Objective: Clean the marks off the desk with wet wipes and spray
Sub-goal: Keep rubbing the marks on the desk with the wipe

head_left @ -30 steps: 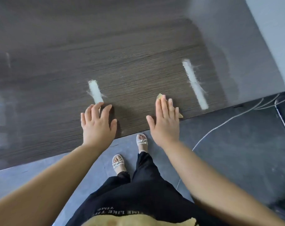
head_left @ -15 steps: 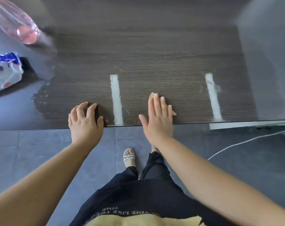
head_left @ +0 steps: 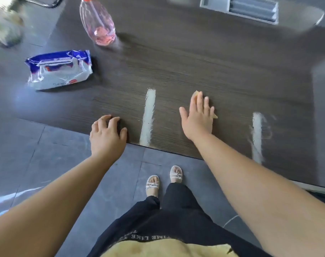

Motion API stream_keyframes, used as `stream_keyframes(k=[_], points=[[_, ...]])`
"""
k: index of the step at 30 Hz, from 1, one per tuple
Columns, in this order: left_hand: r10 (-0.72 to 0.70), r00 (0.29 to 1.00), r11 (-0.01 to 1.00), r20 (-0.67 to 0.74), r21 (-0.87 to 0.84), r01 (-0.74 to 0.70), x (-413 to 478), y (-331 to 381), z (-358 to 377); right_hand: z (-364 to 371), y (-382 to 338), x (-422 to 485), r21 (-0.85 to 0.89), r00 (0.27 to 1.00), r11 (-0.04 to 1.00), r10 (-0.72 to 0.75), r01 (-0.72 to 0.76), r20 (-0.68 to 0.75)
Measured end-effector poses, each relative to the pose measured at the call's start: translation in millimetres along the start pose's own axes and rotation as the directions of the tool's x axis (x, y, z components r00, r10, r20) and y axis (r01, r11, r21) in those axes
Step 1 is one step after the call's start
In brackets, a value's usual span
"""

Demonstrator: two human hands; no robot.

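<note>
The wipe (head_left: 196, 93) is pressed under the right hand's (head_left: 197, 117) straight fingers (head_left: 199, 102), the left hand's (head_left: 106, 135) loosely curled, empty; the white marks (head_left: 148, 115) may be smeared.

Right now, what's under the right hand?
A yellowish wipe lies under the right hand on the desk. Only two corners show, past the fingertips and beside the little finger. The palm covers the rest, and any mark beneath it.

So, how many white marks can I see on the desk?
2. One white mark lies between the left hand and the right hand; the other mark lies right of the right hand. The right hand may hide more.
</note>
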State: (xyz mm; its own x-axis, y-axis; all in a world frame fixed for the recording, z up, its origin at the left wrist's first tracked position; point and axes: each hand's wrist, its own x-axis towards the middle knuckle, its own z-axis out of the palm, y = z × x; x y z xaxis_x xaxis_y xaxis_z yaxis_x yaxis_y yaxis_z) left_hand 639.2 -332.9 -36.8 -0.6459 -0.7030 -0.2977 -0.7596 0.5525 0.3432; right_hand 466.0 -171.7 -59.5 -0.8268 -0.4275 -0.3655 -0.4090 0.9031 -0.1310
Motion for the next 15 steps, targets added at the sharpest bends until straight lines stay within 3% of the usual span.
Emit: stream_keyframes(k=[2,3,5,7,8,10,13,15], points=[[-0.010,1.000,1.000,-0.016,-0.010,0.010,2,-3,0,18,-38,-20,-0.042,0.976,0.975,-0.219,0.219,0.010],[-0.023,0.999,1.000,-0.022,-0.019,0.022,3,-4,-2,25,-53,-34,-0.071,0.911,0.908,-0.409,0.412,0.061],[-0.062,0.997,0.997,-0.034,-0.054,0.060,7,-3,-6,31,-68,-52,-0.147,0.675,0.662,-0.695,0.735,0.247],[-0.100,0.994,0.991,-0.040,-0.098,0.096,13,-1,-11,20,-61,-30,-0.170,0.508,0.479,-0.794,0.861,0.335],[-0.112,0.993,0.988,-0.033,-0.114,0.108,15,1,-13,11,-55,-10,-0.167,0.500,0.471,-0.804,0.866,0.323],[-0.137,0.990,0.983,-0.006,-0.125,0.136,21,4,-16,-12,-41,41,-0.149,0.626,0.611,-0.733,0.778,0.266],[-0.150,0.989,0.983,0.013,-0.107,0.150,31,11,-19,-43,-23,109,-0.152,0.915,0.904,-0.388,0.401,0.108],[-0.176,0.984,0.980,0.007,-0.093,0.176,41,16,-23,-39,-39,119,-0.187,0.966,0.948,-0.258,0.257,0.022]])
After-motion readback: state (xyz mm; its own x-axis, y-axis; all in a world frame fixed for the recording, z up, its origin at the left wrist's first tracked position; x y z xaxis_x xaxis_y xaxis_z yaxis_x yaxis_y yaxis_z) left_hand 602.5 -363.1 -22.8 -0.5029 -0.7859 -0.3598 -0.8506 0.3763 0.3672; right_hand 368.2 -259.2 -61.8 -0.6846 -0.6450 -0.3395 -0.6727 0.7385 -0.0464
